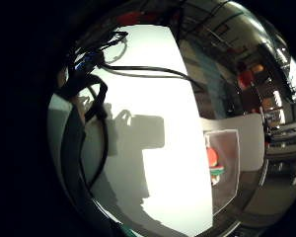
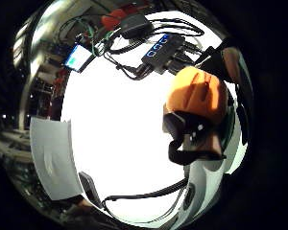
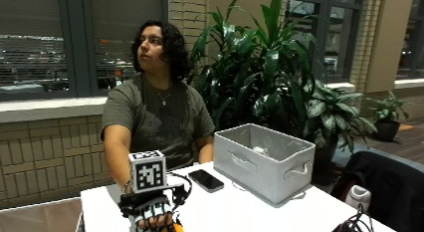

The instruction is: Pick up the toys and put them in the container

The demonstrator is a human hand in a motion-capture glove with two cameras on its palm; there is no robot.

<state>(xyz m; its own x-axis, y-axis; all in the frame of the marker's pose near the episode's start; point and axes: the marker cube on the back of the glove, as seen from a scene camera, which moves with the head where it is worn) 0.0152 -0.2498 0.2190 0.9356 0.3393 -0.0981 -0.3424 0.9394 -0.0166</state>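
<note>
The outside view faces the seated person from across the white table (image 3: pixel 265 212), near and about level with it, the grey container (image 3: pixel 264 160) at frame centre. Both palm views look out close over that same tabletop; the little-finger one catches the container (image 1: pixel 226 168) at lower right, the thumb one (image 2: pixel 50 160) at lower left.

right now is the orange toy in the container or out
Out: the orange toy is in the gloved right hand, low on the table, apart from the grey container.
</note>
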